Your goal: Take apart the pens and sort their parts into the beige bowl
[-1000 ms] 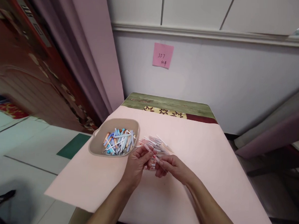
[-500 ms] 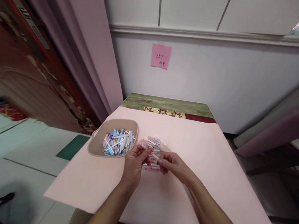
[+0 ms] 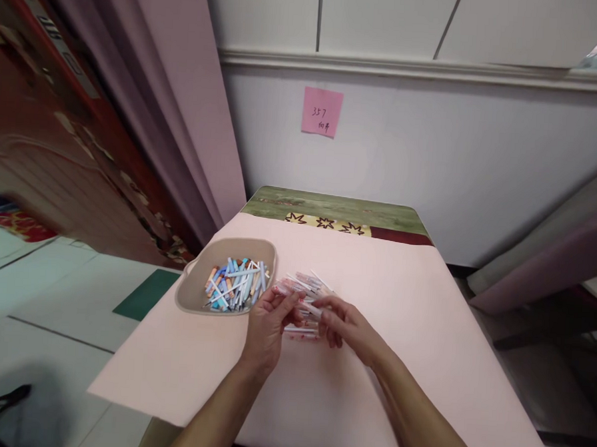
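Note:
A beige bowl (image 3: 195,291) sits on the pale pink table cover, filled with several small blue, white and orange sticks (image 3: 236,283). Just right of it lies a loose heap of pinkish and clear wrapped sticks (image 3: 302,285). My left hand (image 3: 268,325) is beside the bowl with its fingers pinched on one thin pale stick (image 3: 313,309). My right hand (image 3: 348,327) meets it from the right, fingers closed on the same stick's other end, just above the heap.
The pink cover (image 3: 386,361) drapes a small table with a green and red patterned edge (image 3: 339,215) at the back. A pink sticky note (image 3: 322,111) hangs on the white wall. A dark wooden door and mauve curtain stand left.
My hands have shifted slightly forward over the heap, still working the same stick between them. The bowl and the heap have not moved.

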Demonstrator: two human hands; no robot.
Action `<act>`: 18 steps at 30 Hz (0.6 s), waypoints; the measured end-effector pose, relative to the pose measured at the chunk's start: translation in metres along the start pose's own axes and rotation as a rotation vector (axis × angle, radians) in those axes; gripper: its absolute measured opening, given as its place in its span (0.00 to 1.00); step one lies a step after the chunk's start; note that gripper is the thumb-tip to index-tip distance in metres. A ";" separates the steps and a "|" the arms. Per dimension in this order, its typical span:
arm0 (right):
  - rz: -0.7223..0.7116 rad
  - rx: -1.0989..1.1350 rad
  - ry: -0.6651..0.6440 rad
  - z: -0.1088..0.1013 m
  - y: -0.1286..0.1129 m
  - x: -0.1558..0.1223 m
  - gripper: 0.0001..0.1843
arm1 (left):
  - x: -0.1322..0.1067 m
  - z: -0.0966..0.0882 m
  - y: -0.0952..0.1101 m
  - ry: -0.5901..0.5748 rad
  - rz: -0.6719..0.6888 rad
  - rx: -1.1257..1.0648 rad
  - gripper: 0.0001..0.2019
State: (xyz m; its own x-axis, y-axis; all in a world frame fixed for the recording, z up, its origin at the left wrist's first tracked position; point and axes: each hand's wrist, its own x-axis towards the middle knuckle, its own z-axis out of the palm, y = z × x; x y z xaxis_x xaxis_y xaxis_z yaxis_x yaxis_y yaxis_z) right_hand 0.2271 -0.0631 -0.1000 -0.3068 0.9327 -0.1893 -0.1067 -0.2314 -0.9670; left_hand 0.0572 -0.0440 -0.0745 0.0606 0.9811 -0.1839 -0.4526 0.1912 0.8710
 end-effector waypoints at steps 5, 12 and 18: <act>-0.044 0.013 0.036 -0.001 0.005 0.003 0.23 | 0.000 0.000 0.001 -0.003 0.002 -0.003 0.11; 0.078 -0.039 -0.026 -0.002 0.003 0.001 0.29 | 0.002 -0.002 0.000 0.001 0.001 -0.011 0.11; -0.053 -0.007 0.051 0.000 0.000 0.001 0.28 | 0.001 -0.003 -0.002 0.019 0.007 -0.035 0.11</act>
State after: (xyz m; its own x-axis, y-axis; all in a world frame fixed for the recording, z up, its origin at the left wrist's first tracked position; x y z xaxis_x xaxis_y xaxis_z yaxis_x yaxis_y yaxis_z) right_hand 0.2273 -0.0619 -0.0998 -0.2526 0.9565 -0.1458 -0.1154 -0.1794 -0.9770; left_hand 0.0553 -0.0434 -0.0775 0.0407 0.9817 -0.1861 -0.4835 0.1824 0.8561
